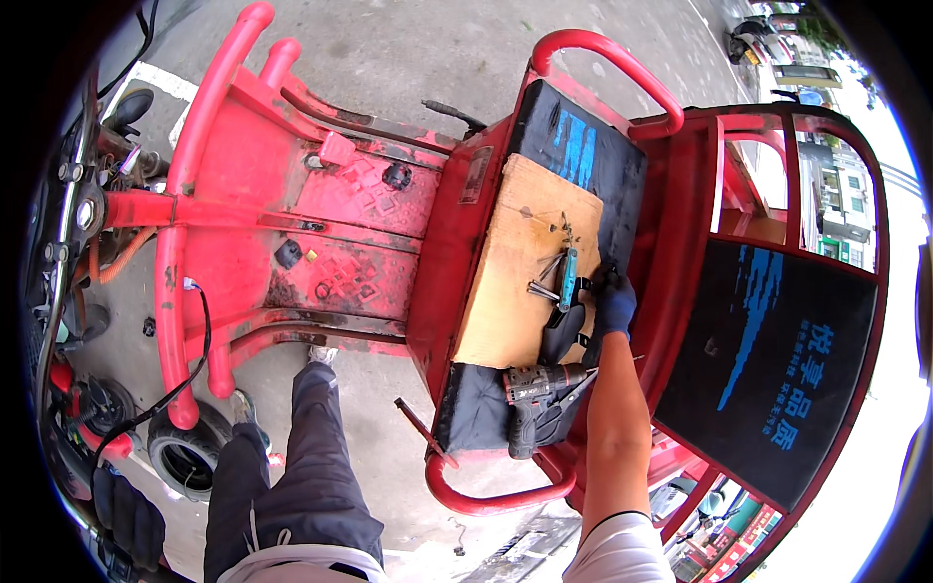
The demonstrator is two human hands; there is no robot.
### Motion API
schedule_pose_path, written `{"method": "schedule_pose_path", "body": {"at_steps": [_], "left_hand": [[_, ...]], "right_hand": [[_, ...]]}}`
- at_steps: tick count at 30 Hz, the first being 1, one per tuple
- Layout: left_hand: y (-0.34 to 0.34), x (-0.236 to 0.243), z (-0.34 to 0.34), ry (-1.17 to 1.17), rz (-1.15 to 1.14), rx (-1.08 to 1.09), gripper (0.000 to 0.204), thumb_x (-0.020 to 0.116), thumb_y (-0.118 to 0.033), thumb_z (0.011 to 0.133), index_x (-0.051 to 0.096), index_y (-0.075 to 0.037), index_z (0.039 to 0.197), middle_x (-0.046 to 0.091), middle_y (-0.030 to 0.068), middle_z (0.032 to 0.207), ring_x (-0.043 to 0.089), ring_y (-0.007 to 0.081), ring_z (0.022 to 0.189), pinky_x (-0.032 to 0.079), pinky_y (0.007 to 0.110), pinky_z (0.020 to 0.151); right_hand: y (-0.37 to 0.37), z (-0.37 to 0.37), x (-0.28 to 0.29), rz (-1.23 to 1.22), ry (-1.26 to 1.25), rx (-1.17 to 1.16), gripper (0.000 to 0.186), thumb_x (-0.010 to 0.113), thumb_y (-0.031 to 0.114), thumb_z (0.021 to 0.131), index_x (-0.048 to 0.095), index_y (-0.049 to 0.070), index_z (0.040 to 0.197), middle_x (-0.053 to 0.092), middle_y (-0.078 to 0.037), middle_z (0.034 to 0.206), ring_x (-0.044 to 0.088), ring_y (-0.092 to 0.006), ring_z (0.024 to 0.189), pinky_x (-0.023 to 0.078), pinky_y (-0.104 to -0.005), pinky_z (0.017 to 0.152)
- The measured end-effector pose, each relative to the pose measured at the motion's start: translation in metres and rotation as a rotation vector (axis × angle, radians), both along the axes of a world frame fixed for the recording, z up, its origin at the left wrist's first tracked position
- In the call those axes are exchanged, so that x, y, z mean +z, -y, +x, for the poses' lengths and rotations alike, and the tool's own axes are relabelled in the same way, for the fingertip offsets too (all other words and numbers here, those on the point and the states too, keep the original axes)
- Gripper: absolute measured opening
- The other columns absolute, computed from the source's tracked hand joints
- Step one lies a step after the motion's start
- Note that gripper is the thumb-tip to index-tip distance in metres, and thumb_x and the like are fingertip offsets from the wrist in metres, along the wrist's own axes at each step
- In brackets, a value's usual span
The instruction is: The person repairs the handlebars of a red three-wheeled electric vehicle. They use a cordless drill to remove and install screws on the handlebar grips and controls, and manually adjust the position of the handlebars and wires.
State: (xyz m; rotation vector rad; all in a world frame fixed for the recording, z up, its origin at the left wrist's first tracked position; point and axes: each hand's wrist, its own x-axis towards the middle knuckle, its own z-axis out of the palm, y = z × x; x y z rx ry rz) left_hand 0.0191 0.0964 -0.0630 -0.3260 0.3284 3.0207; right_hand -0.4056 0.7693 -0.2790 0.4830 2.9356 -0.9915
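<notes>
Along the right edge of the tan rectangular cardboard sheet (498,277), laid over a black padded seat (474,413), is the blue-gloved right hand (615,306). Its fingers are dim and partly hidden, so I cannot tell whether they hold anything. Just beside it lie a slim teal-handled tool (569,278) and a curved black piece (561,334); a red-and-black power drill (531,387) rests on the seat's near end.

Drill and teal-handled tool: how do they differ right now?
The drill is bulky; the teal-handled tool is slim. The drill is dark with red markings; the teal-handled tool has a bright handle. The drill lies mostly on the black seat, the teal-handled tool on the cardboard sheet. Both lie unheld.
</notes>
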Motion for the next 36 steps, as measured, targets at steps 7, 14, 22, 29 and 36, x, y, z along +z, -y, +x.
{"method": "schedule_pose_path", "body": {"at_steps": [7,14,22,29,36], "left_hand": [[0.000,0.007,0.009,0.002,-0.013,0.027,0.028,0.039,-0.034,0.102,0.036,-0.011,0.086,0.037,0.0064,0.067,0.042,0.0230,0.055,0.040,0.040,0.047],[0.005,0.004,0.003,-0.046,0.003,0.005,0.028,0.039,-0.034,0.102,0.036,-0.010,0.086,0.038,0.0066,0.067,0.043,0.0231,0.054,0.040,0.041,0.046],[-0.016,0.025,-0.017,-0.038,-0.111,0.022,0.032,0.039,-0.042,0.102,0.036,-0.012,0.089,0.041,0.0047,0.072,0.045,0.0235,0.057,0.040,0.037,0.052],[-0.016,-0.008,0.001,0.031,-0.093,0.079,0.053,0.060,-0.060,0.085,0.052,-0.010,0.100,0.060,0.0123,0.085,0.065,0.0315,0.071,0.054,0.040,0.055],[-0.016,0.012,-0.013,0.005,-0.051,0.038,0.081,0.048,-0.080,0.078,0.062,-0.005,0.105,0.066,0.0156,0.096,0.068,0.0310,0.079,0.057,0.043,0.063]], "right_hand": [[0.013,0.015,0.005,-0.024,-0.072,-0.032,0.030,0.052,0.025,0.092,0.066,-0.002,0.094,0.068,-0.017,0.083,0.065,-0.0277,0.074,0.049,-0.0372,0.070],[-0.036,0.029,0.018,-1.064,0.099,0.166,0.029,0.053,0.031,0.095,0.054,0.007,0.111,0.065,-0.008,0.079,0.055,-0.0201,0.056,0.047,-0.0326,0.049],[0.229,0.088,0.152,-1.906,0.368,0.001,0.035,0.041,0.041,0.096,0.062,0.013,0.090,0.063,-0.007,0.072,0.049,-0.0218,0.057,0.044,-0.0361,0.048],[0.365,0.175,0.237,-1.834,0.432,0.458,0.014,0.057,0.024,0.089,0.061,0.011,0.089,0.057,-0.009,0.082,0.055,-0.0240,0.079,0.047,-0.0355,0.062],[0.426,0.271,0.301,-1.373,0.613,0.770,0.053,0.075,0.046,0.081,0.068,-0.003,0.098,0.068,-0.013,0.094,0.065,-0.0194,0.084,0.051,-0.0333,0.077]]}}
